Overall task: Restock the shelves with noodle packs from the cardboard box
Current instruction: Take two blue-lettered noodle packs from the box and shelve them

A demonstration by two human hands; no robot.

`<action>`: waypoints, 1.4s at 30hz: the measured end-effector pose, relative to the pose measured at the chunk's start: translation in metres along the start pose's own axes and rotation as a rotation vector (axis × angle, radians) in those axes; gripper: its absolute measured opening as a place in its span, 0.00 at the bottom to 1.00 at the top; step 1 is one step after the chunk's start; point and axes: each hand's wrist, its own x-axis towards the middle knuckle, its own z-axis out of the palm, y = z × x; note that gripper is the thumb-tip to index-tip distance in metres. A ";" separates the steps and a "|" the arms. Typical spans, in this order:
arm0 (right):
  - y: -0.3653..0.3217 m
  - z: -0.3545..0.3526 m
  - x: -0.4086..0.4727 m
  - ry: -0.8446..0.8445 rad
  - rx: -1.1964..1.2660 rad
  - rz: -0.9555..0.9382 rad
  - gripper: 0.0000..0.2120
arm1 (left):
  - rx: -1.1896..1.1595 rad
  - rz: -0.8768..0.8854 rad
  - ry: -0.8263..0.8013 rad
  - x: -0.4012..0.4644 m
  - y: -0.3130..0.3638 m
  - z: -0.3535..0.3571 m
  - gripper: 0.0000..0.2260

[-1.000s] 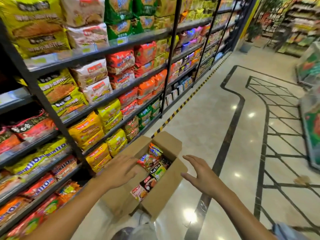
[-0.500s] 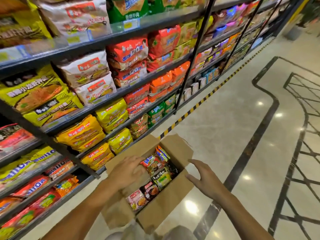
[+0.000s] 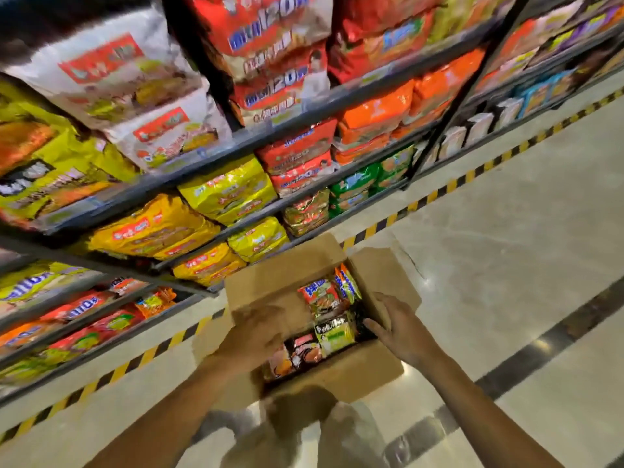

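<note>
Noodle packs (image 3: 332, 319) in cardboard box (image 3: 368, 373) on floor (image 3: 506, 265); shelves (image 3: 293, 119) just left; hands at its sides

Box (image 3: 368, 369): plain brown cardboard under your hands.
Packs in box (image 3: 334, 334): between your hands you see red with blue lettering, black with a yellow-green panel, and orange.
Shelves (image 3: 304, 121): dark grey rails, above your hands.
Shelf packs (image 3: 229, 192): yellow nearest your left hand; white, red, orange and green beyond.
Tape (image 3: 449, 187): yellow and black stripes.
Floor (image 3: 506, 238): glossy beige, dark band past your right hand.
</note>
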 end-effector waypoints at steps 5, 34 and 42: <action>0.056 0.059 0.078 -0.085 -0.008 0.055 0.31 | -0.003 -0.056 -0.035 0.079 -0.037 0.070 0.26; 0.361 0.390 0.246 -0.132 0.175 0.094 0.31 | -1.060 -0.815 0.165 0.466 -0.212 0.452 0.45; 0.341 0.384 0.240 -0.177 0.215 0.141 0.32 | -1.091 -0.837 0.139 0.410 -0.220 0.425 0.19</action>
